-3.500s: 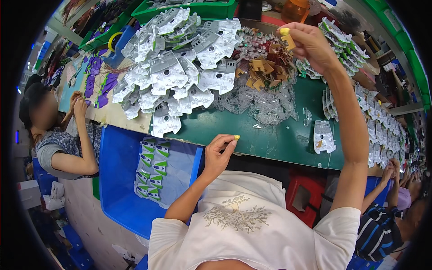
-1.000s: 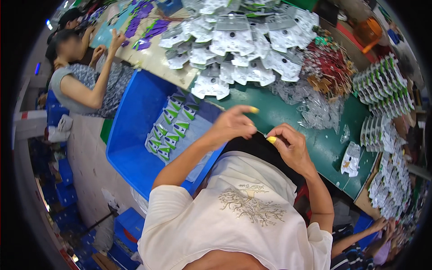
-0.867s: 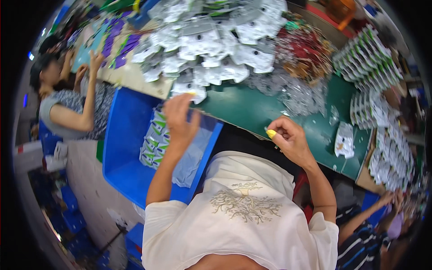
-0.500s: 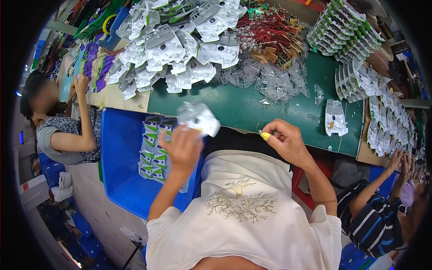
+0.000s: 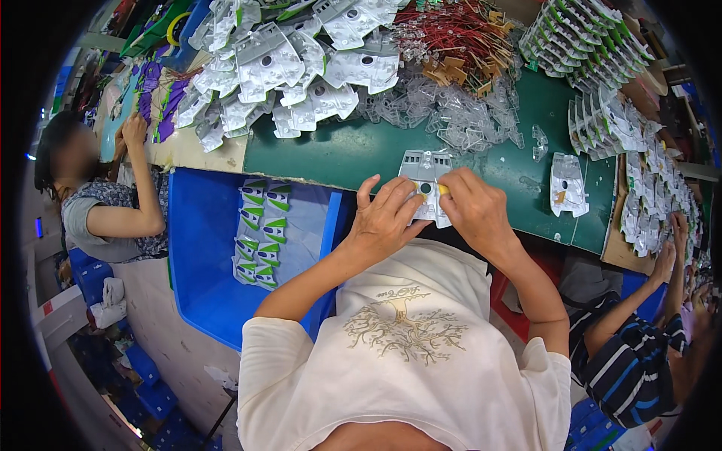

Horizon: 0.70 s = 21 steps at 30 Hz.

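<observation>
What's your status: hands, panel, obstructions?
Left hand gripping grey panel. Right hand touching its right side. Panel at front edge of green table. Clear parts heaped beyond, not blocking.

You have a grey-sleeved co-worker at nine o'clock, purple strips at ten, a red stool at four.

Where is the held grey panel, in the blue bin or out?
Out: the left hand and right hand hold the grey panel at the edge of the green table, right of the blue bin.
</observation>
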Each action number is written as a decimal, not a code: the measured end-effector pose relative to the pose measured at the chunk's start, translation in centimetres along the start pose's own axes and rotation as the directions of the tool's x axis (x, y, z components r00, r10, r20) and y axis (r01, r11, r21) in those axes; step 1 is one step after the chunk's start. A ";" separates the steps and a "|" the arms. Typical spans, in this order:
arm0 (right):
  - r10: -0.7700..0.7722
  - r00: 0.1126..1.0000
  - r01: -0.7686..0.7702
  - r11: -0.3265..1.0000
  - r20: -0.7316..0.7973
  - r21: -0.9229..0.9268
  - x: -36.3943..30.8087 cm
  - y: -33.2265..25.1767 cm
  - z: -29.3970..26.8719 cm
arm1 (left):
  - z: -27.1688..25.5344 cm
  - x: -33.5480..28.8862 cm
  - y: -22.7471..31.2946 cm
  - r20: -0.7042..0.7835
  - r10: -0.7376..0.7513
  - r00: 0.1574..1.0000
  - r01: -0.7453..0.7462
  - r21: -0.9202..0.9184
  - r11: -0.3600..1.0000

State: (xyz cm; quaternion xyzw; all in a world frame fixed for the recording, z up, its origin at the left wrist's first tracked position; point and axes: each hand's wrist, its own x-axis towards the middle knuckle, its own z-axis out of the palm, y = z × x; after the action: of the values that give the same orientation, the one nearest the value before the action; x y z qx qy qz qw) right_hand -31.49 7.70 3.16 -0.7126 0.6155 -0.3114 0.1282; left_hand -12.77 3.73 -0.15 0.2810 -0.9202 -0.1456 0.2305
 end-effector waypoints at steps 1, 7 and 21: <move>-0.039 0.999 0.041 0.996 0.027 -0.080 0.4 0.2 0.4 | 0.0 0.2 0.0 0.008 0.005 1.000 -0.005 0.006 1.000; -0.084 0.967 0.129 0.976 0.239 -0.178 0.8 0.3 0.5 | -1.2 1.9 -1.5 -0.012 0.049 0.999 -0.051 -0.275 0.960; -0.048 0.989 0.072 0.982 0.138 -0.175 -1.4 -0.1 -0.5 | 1.0 10.7 -3.7 -0.206 0.199 0.958 -0.244 -0.222 0.944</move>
State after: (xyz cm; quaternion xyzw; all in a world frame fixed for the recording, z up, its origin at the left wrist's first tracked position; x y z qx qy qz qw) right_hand -31.79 9.13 3.19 -0.7587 0.6092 -0.2103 0.0947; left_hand -19.49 -5.36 1.16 0.1569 -0.8962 -0.2048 0.3609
